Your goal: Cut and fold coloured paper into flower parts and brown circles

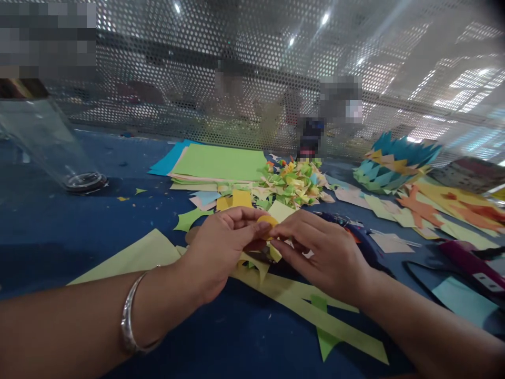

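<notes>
My left hand [216, 247], with a silver bangle on its wrist, pinches a small rounded piece of yellow paper [267, 220] between thumb and fingers. From the other side, the fingertips of my right hand [325, 250] close on the edge of the same piece. Both hands are just above the table. Under and between them lie pale yellow-green paper strips [335, 321] and a scrap of green paper [325, 347]. Beyond my fingers are yellow paper squares [241, 199]. What lies directly beneath my palms is partly hidden.
Sheets of green paper [224, 162] lie at the back beside a heap of folded paper bits [298, 184]. A clear bottle [51, 142] stands left. Rightward are a dark blue tool [369, 250], a purple power strip [469, 263] and a spiky paper bowl [394, 163]. Perforated metal [165, 95] borders the table.
</notes>
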`<state>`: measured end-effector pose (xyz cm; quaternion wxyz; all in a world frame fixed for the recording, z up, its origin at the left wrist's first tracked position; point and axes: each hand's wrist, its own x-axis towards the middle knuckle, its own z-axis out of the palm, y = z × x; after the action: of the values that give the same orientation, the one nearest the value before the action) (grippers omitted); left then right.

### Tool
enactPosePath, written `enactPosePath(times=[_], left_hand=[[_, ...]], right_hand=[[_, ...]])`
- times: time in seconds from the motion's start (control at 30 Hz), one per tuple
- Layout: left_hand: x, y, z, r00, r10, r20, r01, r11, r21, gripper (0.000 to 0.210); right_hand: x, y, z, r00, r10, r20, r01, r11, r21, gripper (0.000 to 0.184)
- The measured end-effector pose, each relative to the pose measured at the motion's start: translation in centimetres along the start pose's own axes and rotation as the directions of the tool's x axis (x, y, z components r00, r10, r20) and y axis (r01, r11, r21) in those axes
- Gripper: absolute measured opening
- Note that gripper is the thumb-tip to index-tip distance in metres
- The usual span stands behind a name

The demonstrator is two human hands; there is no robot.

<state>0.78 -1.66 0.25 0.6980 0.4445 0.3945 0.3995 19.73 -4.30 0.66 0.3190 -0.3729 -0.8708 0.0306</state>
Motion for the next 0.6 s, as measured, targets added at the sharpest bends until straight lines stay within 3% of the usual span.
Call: enactPosePath(times=[0.27,0.5,0.6], left_hand=[[-0.8,0.5,0.7,0.999,-0.021,0.034,0.023,0.998,-0.059,0.011],[-1.1,0.3,0.6,0.990,0.045,0.130,-0.051,0.998,0.041,0.013],[-1.0,0.3,0.7,0.992,0.041,0.123,-0.049,0.997,0.066,0.012]], right_hand=[[0.0,-0.1,0.2,0.988,0.118,-0.098,-0.113,0.992,0.054,0.005],[0.2,-0.1,0.1,0.974,0.183,-0.134,-0.177,0.983,0.052,0.005],[0.1,-0.1,0.2,0.969,0.204,-0.137,-0.199,0.979,0.050,0.004]])
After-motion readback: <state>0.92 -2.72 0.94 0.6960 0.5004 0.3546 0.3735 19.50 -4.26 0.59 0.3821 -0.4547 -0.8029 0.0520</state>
